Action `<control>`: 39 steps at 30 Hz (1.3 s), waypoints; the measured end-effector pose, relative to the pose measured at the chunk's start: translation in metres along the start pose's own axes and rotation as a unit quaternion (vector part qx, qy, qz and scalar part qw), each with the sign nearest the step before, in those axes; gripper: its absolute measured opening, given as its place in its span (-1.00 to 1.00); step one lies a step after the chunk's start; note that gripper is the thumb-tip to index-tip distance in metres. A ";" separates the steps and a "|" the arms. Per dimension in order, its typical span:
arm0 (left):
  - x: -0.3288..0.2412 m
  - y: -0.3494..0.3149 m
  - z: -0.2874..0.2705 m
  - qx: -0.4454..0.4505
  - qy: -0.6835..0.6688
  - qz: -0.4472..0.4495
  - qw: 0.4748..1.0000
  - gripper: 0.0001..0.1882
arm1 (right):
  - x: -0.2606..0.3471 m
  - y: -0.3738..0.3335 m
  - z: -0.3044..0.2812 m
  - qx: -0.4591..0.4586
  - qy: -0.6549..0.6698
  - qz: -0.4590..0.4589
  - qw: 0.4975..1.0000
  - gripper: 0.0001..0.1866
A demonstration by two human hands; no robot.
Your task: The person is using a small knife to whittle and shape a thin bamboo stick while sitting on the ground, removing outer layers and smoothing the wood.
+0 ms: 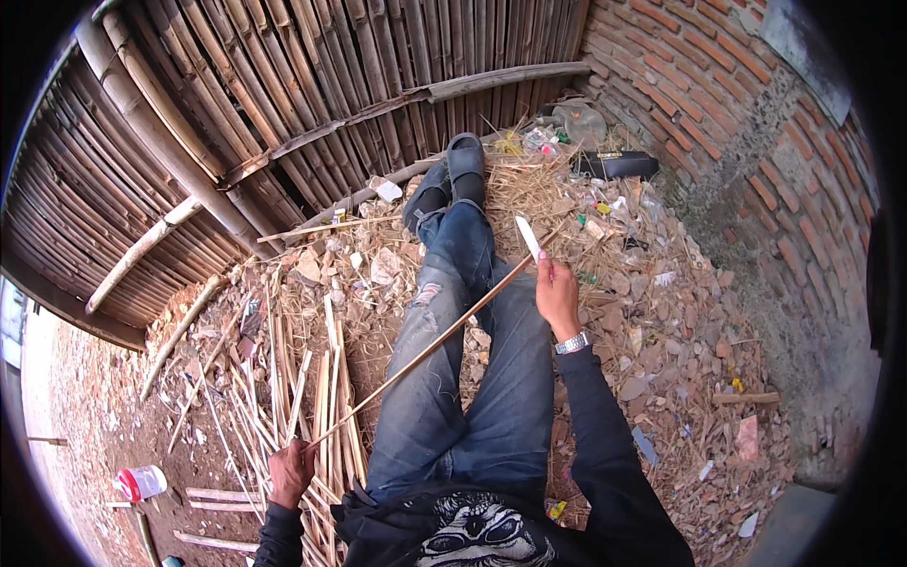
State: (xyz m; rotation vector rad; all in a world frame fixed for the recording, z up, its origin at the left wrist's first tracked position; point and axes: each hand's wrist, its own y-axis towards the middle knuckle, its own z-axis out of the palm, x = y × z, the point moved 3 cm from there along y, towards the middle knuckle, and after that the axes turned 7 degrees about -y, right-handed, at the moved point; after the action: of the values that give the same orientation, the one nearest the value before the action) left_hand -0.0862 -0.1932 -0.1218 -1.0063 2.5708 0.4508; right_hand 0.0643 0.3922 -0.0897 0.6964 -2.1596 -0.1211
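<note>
A long thin bamboo strip (pixel 435 346) slants across my jeans, from lower left to upper right. My left hand (pixel 291 471) is closed around its near end, beside my left hip. My right hand (pixel 557 295) grips a knife whose pale blade (pixel 527 236) points up and away, over my shins. The strip's far end passes right by the blade and my right fingertips; whether the blade touches it I cannot tell. The knife's handle is hidden inside my fist. Under and around my left hand lies a loose pile of split bamboo strips (pixel 331 387).
A bamboo-slat wall (pixel 378 47) stands ahead, and a brick wall (pixel 699 85) rises on the right. Stone rubble, straw and litter cover the ground. A black box-like object (pixel 616 164) lies near the corner. A red and white tub (pixel 142 483) sits far left.
</note>
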 end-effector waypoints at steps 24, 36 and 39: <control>-0.021 0.011 -0.011 -0.028 0.043 0.068 0.996 -0.86 | -0.006 -0.044 0.027 -0.019 -0.076 0.055 0.995 -0.40; -0.028 0.016 0.001 0.037 0.010 0.000 0.999 -0.88 | 0.025 -0.067 0.030 0.089 -0.029 0.049 0.994 -0.40; -0.032 0.027 0.004 0.032 -0.022 0.012 0.999 -0.89 | 0.005 -0.039 0.027 0.018 -0.047 0.075 0.996 -0.45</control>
State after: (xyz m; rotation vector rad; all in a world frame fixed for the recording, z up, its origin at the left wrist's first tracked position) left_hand -0.0823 -0.1538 -0.1070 -0.9351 2.5434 0.3888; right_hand 0.0586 0.3522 -0.1157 0.5569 -2.3016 -0.0364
